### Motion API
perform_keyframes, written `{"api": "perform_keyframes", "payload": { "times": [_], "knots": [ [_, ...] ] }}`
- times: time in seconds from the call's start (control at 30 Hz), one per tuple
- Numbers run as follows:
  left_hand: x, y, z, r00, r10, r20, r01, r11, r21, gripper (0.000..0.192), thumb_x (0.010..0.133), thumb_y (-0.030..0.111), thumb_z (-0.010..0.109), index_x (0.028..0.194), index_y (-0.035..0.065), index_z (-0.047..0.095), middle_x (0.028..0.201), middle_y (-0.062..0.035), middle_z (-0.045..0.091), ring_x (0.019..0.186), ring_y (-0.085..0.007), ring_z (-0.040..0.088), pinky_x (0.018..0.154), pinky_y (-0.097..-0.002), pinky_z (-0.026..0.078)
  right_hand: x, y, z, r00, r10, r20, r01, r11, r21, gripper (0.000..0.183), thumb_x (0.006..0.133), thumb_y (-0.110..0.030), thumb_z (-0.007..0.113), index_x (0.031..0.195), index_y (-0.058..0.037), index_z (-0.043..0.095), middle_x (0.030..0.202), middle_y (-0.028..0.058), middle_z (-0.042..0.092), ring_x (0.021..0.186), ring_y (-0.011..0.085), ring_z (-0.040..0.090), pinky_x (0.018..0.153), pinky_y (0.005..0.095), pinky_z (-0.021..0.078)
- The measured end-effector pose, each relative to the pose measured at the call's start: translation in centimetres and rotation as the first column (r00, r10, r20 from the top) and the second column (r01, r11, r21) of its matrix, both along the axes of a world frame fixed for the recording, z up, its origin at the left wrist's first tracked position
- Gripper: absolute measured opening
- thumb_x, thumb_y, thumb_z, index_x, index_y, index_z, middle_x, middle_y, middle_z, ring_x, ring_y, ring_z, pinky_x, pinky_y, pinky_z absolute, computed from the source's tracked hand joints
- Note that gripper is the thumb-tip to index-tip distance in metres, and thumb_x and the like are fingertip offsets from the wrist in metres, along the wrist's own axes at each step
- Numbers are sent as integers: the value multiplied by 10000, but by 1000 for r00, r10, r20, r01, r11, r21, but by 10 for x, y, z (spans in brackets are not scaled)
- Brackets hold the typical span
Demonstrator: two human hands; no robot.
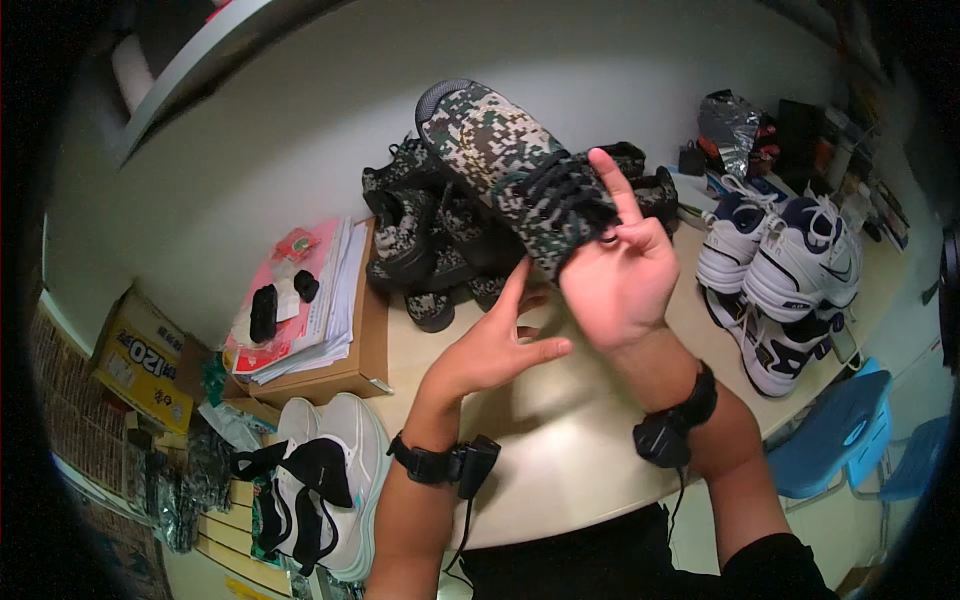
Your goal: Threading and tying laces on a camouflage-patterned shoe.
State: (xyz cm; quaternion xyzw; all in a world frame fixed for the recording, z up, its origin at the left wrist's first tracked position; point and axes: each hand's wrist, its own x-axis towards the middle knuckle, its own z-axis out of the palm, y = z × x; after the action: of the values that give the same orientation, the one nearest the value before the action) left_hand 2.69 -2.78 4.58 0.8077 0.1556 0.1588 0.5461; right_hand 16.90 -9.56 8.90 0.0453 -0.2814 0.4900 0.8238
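Observation:
A camouflage lace-up shoe [495, 142] with black laces and a dark ribbed toe cap is held up over the table, its toe towards the upper left. My right hand [619, 277] grips it at the ankle opening, palm turned up. One finger points upward beside the laces, and the other fingertips are partly hidden at the collar. Just below the shoe, my left hand [495, 337] is spread with thumb and fingers apart, holding nothing. Behind the raised shoe, several similar camouflage shoes [405, 232] lie piled against the wall.
White sneakers [799, 255] are stacked at the right of the table [555, 480]. To the left, papers [330, 315] lie on a cardboard box [371, 367]; nearer stand pale shoes with black straps [352, 442]. Blue chairs [832, 435] are at the lower right. Cables hang from both wrist straps.

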Motion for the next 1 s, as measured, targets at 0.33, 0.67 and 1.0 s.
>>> {"api": "perform_keyframes", "payload": {
  "times": [0.33,0.67,1.0],
  "knots": [
    [17,11,-11,754,264,602,-218,964,-149,753,789,144,724,1395,40,290,1340,-82,432,1231,-180,425,1054,-328,316,-32,15,7,994,91,52,-93,995,25,909,661,-143,512,1474,-49,116,1428,195,331,1359,336,258,1168,456,112],
    [-48,35,32,533,540,652,-117,810,-575,463,794,243,510,1182,-8,499,1020,-96,597,930,-207,593,885,-329,482,38,-2,29,415,-430,801,629,773,89,339,930,-70,457,1247,45,492,909,149,676,758,197,653,712,302,540],
    [-91,61,44,605,491,627,-49,809,-586,779,889,674,349,1353,52,417,1287,-118,536,1146,-241,548,893,-411,512,38,62,-7,797,-216,564,355,923,-148,459,875,40,579,1306,18,422,1140,105,529,945,121,559,827,231,484]
  ]
}}
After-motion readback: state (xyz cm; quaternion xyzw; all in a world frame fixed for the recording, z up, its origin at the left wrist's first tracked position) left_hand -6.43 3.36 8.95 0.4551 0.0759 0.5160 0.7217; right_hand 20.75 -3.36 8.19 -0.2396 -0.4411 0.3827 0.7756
